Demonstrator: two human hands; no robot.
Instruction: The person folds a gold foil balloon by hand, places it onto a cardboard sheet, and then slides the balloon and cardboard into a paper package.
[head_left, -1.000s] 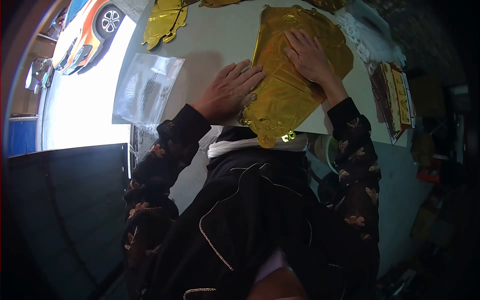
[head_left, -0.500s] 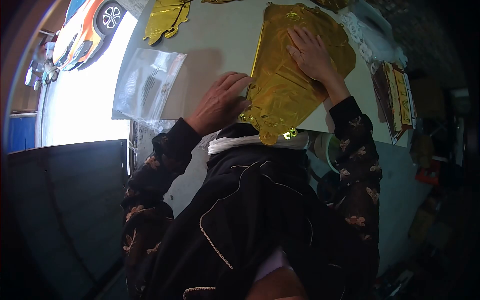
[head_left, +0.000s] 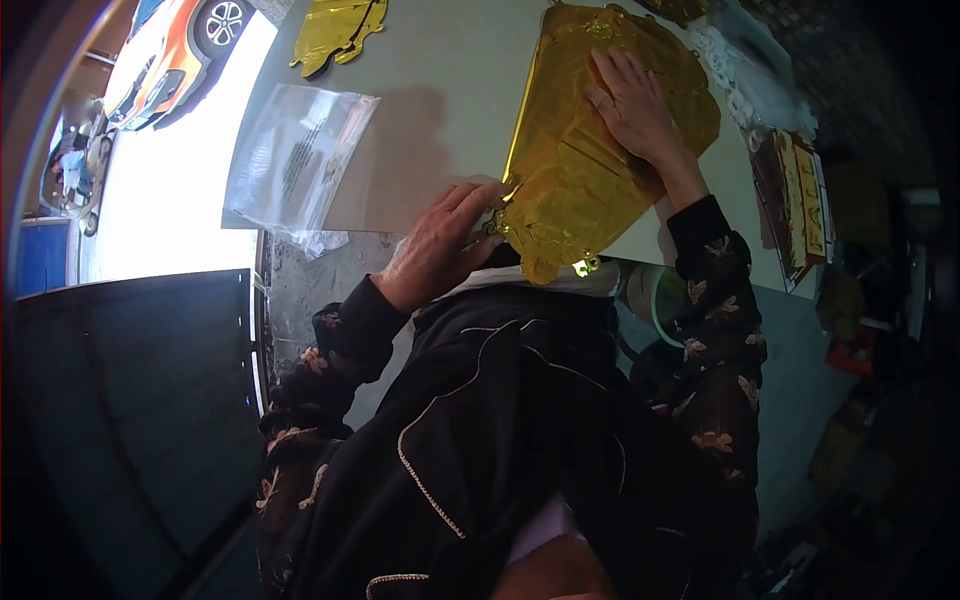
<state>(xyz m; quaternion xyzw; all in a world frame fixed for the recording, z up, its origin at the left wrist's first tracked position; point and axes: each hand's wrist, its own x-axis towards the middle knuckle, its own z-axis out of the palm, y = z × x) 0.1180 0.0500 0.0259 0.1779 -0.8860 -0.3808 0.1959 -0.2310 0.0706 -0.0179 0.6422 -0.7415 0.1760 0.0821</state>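
Note:
A flat gold foil balloon (head_left: pixel 590 180) lies on the table, its lower tip hanging past the near edge by my waist. My right hand (head_left: pixel 635 110) rests flat on its upper right part, fingers stretched out. At the balloon's lower left edge, my left hand (head_left: pixel 445 240) has its fingers on the foil and its thumb below them, with some crinkled foil between; the exact grip is partly hidden. Left of that hand lies a clear plastic bag (head_left: pixel 300 155) with printed text. Another gold foil piece (head_left: pixel 335 35) sits at the far left of the table.
The pale table (head_left: pixel 420 130) ends just in front of my body. On the right are white plastic material (head_left: pixel 745 70) and a stack of printed packs (head_left: pixel 800 200). A round container (head_left: pixel 655 300) stands below the edge. An orange car (head_left: pixel 170 60) is outside at left.
My left hand has moved slightly down, its thumb now lower and apart from the fingers at the foil's edge. My right hand stays flat on the foil. The view has shifted slightly.

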